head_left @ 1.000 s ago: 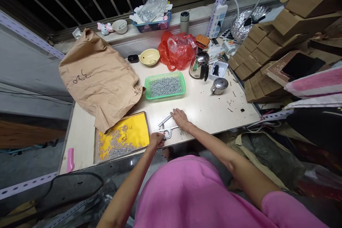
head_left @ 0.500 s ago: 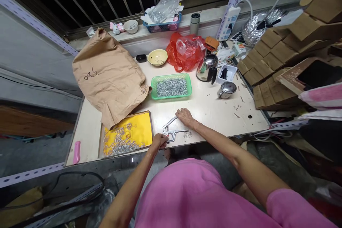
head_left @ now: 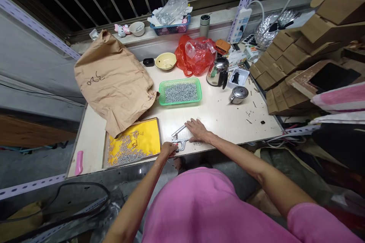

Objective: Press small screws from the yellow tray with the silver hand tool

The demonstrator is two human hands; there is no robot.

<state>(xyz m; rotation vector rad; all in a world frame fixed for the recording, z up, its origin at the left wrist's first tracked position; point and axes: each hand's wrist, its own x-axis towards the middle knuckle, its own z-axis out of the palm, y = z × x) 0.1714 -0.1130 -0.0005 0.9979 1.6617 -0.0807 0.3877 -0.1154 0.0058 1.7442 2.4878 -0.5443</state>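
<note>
A two-handled metal squeeze tool [head_left: 181, 144] with a spring near its head lies at the table's front edge, its handles spread. My right hand [head_left: 199, 130] spans these handles, fingers over the upper one and thumb at the lower. At the tool's head, my left hand [head_left: 168, 149] is closed in a pinch beside a small red spot; what the fingertips hold is hidden. Left of that hand, small metal pins [head_left: 128, 152] are strewn over a yellow sheet [head_left: 149, 136] in a shallow tray [head_left: 160, 131]. A green basket [head_left: 180, 103] full of similar metal pieces sits behind the tool.
A large brown paper bag [head_left: 114, 79] overlaps the tray. Behind the basket are a cream bowl [head_left: 165, 61], a red plastic bag [head_left: 182, 55] and a steel kettle [head_left: 217, 72]. A lidded steel cup [head_left: 238, 95] and stacked cardboard boxes [head_left: 282, 57] stand right. A pink handle [head_left: 79, 162] lies left.
My right thumb has come down to the tool's lower handle, while the fingers stay on the upper one. My left hand keeps its pinch at the head. The view has shifted slightly.
</note>
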